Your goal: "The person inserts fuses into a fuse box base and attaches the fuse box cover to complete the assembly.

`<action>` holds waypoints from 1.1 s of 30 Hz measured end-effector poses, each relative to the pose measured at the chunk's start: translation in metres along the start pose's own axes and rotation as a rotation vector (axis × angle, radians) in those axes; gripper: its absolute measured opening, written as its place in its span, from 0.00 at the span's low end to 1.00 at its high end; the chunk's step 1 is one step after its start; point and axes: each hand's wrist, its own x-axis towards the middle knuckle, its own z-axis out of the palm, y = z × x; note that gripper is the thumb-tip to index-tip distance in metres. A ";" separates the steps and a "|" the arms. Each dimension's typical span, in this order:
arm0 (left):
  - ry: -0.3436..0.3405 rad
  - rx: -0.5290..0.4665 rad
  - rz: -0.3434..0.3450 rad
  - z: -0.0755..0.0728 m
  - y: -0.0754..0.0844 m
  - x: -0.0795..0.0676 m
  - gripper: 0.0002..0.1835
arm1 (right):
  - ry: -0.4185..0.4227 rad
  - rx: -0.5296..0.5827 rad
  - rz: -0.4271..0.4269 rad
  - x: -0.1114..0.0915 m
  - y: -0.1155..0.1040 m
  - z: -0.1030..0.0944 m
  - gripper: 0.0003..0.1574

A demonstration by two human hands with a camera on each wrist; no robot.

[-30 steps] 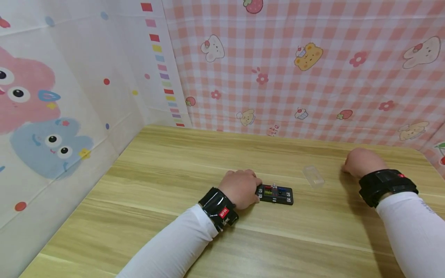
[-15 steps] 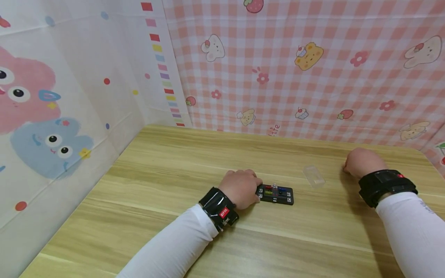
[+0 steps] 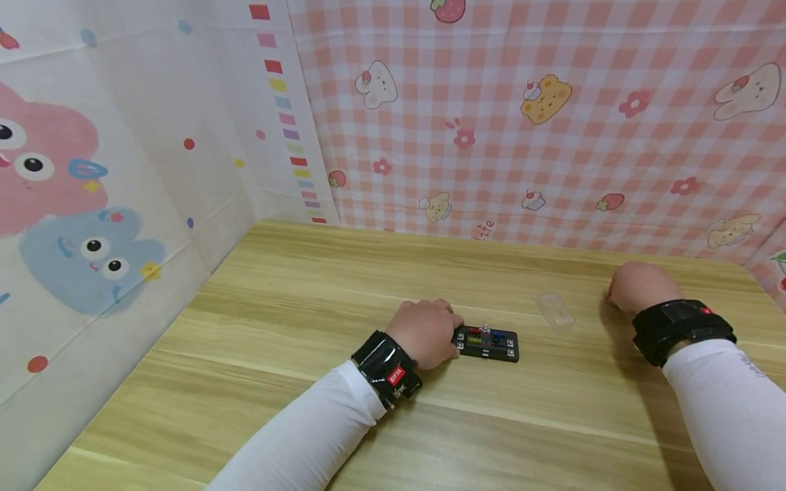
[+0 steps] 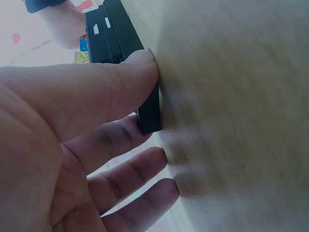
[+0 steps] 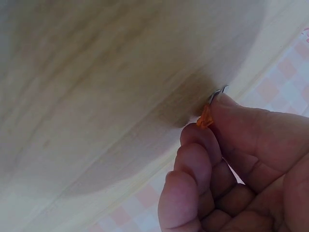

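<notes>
My left hand (image 3: 425,333) grips the left end of a black fuse block (image 3: 488,344) lying flat on the table. Coloured blade fuses, red, yellow and blue among them, sit in the block, with metal screws at its corners. In the left wrist view the thumb presses one long side of the fuse block (image 4: 108,36), and a finger touches its end. Further right, my right hand (image 3: 645,288) rests low over the table. Seen from the right wrist, thumb and index finger pinch an orange blade fuse (image 5: 204,117) with metal prongs; part of it is hidden.
Between the hands lies a small clear plastic cover (image 3: 555,311) on the wooden table (image 3: 344,266). A pink checked cloth (image 3: 491,136) hangs behind the table, and a white printed cloth (image 3: 153,170) hangs along its left side.
</notes>
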 end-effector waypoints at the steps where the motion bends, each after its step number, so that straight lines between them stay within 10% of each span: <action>1: 0.001 0.000 0.000 0.000 0.000 0.000 0.28 | 0.000 0.002 0.001 0.000 0.000 0.000 0.13; 33: 0.001 0.008 0.004 0.001 -0.001 0.001 0.27 | 0.029 0.048 -0.007 -0.002 -0.006 0.001 0.06</action>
